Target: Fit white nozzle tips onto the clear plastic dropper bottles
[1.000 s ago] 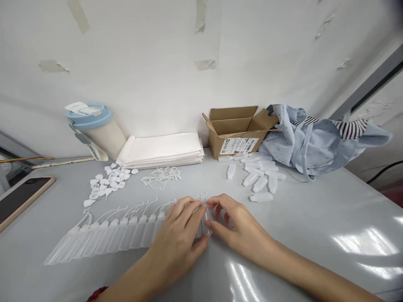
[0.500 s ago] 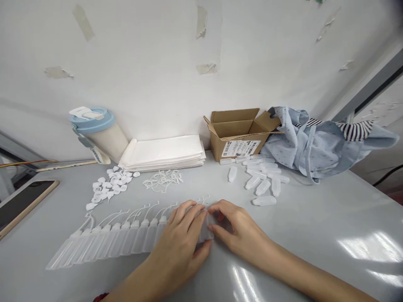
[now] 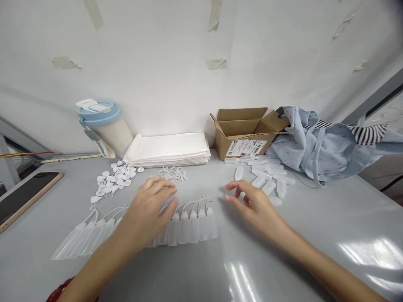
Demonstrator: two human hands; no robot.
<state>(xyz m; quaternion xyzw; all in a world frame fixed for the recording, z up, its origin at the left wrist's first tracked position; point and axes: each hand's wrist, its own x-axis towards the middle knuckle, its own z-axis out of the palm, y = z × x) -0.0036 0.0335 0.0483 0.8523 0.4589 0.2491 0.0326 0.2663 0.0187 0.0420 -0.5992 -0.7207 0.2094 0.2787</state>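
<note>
A row of translucent squeeze bottles point(image 3: 193, 228), fitted with thin white straps at their necks, lies side by side on the grey table. My left hand point(image 3: 154, 209) hovers over the middle of this row, fingers apart and holding nothing, and hides some of the bottles. Just beyond its fingertips lies a tangle of white plastic straps point(image 3: 173, 173). To the right of the row, my right hand point(image 3: 253, 199) is raised with thumb and fingers apart, also holding nothing. It is nearest to the loose bottles without straps point(image 3: 269, 186), which are scattered in front of the box.
Small white caps point(image 3: 115, 178) lie in a heap at left. Behind stand a tumbler point(image 3: 110, 130), a stack of white envelopes point(image 3: 170, 147) and an open cardboard box point(image 3: 245, 144). Light-blue cloth point(image 3: 321, 147) bunches at right; a phone point(image 3: 28, 197) lies far left.
Both hands have let go of the right end of the bottle row and moved apart. The left went left and up, the right went right and up. The view has shifted slightly.
</note>
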